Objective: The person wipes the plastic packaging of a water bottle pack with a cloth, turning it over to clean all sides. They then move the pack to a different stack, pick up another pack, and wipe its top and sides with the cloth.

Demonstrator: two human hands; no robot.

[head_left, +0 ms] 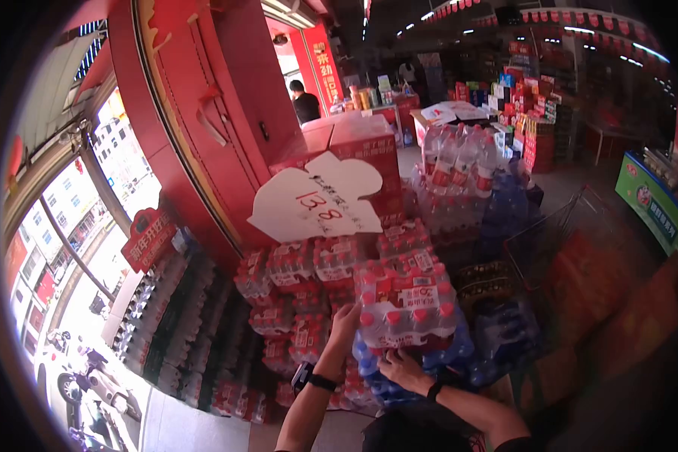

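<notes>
A shrink-wrapped pack of red-capped water bottles [408, 300] sits in front of me, on top of a stack with blue-wrapped bottle packs [463, 348] beneath it. My left hand [345, 319] grips the pack's left side, its fingertips partly hidden against the wrap. Along the lower front edge, my right hand [404, 370] has its fingers curled against the pack, with some tucked out of sight. A dark watch [303, 377] is on my left wrist and a black band [434, 390] on my right.
Smaller red-capped bottle packs [292, 262] are piled to the left, under a white price sign [316, 197] and red cartons [363, 139]. Dark bottle stacks [180, 324] stand further left. Large bottles [459, 160] sit behind. A shopping cart [561, 241] is at right.
</notes>
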